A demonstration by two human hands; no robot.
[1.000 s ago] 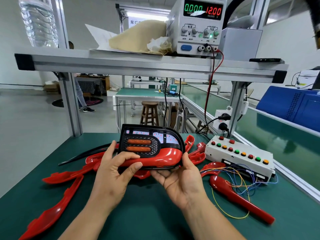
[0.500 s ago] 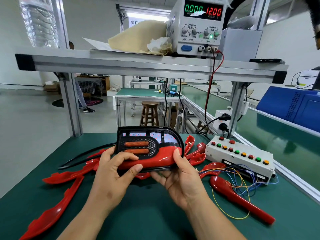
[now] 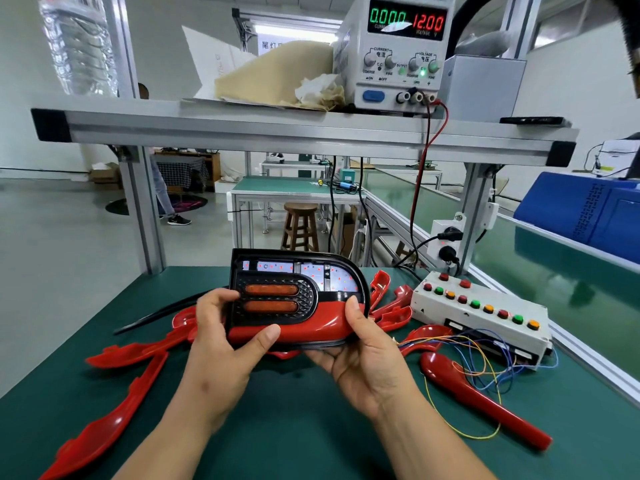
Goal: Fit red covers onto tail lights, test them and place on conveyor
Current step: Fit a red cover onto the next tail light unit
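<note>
Bright, even light. I saw a strip lamp (image 3: 294,28) glowing far above the hands. Soft shadows lay on the green mat (image 3: 311,427) just under the left hand (image 3: 221,348) and right hand (image 3: 367,358). Sheen ran along the tail light (image 3: 311,296) between them, and white glare streaked the display (image 3: 398,26) high above. Frame edges bowed and were smeared dark far up-right of the right hand.

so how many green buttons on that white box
3, in the long row on the white box: left green button, second along; middle green button, fifth; right green button, eighth. None look hidden.

Left hand (image 3: 221,351) and right hand (image 3: 363,365) — bare, like the forearms (image 3: 162,441) — short nails.
</note>
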